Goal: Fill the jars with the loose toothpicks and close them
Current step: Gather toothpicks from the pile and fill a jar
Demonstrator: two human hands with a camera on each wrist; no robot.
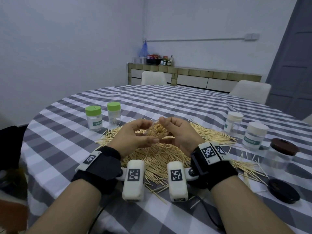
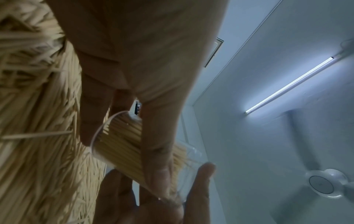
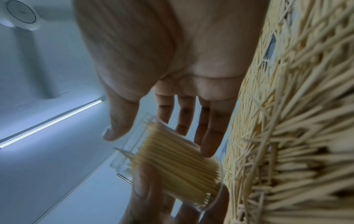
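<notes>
so the left hand (image 1: 135, 134) has its thumb and fingers curled round a small clear jar (image 1: 157, 131), thumb lying along the near side and fingertips up at the top. the jar is tilted, lidless, and packed nearly full of toothpicks (image 1: 159, 130) standing side by side. in the left wrist view the thumb (image 2: 159, 159) crosses right over the jar (image 2: 122, 145) wall and you can see the sticks through the plastic.

the right hand (image 1: 177, 130) is on the other side, fingers fairly straight and resting along the jar, thumb bent in over the open mouth. from the right wrist view the jar (image 3: 172, 163) sits against those fingers (image 3: 210, 133), and a few toothpick tips poke out past the rim. can't tell if the thumb is actually pinching any sticks.

both hands are raised just above a big loose pile of toothpicks (image 1: 160, 157) spread over the checked tablecloth (image 1: 168, 102).

further out: two green-lidded jars (image 1: 93, 118) stand on the left, lids on; the further one has a few sticks in it. on the right there are two white-lidded jars (image 1: 255, 135), also capped. nearer on the right is a clear jar with a dark brown lid (image 1: 280, 154), and a separate dark lid (image 1: 283, 190) lying flat on the cloth near the table edge.
</notes>
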